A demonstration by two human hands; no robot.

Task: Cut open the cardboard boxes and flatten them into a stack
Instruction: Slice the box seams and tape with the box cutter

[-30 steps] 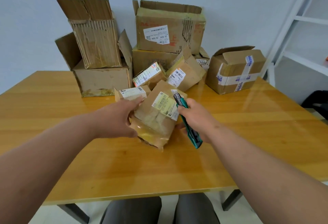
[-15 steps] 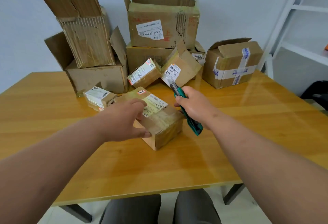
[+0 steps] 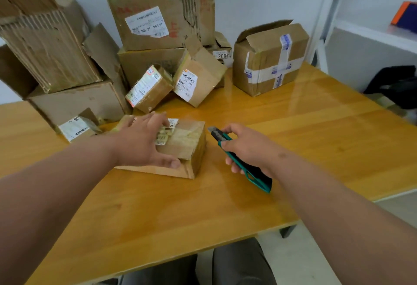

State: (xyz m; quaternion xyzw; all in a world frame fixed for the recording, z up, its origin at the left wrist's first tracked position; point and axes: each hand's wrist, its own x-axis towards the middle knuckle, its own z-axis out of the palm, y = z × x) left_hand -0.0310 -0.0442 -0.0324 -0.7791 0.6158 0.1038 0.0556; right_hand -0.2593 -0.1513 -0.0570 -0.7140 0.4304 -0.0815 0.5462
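One small box (image 3: 180, 147) lies flat near the middle of the table (image 3: 316, 140), well in front of the pile of boxes (image 3: 158, 36) along the far edge. The left hand (image 3: 144, 142) rests on its top, fingers spread over the label and thumb against the near side, pinning it down. The right hand (image 3: 248, 149) grips a green box cutter (image 3: 239, 160), fingers wrapped round the handle. The cutter's tip points toward the far edge and sits just beside the box's right side, not touching. The taped seam seems to run left to right across the top, so the cut probably starts from the right, the knife hand's side.
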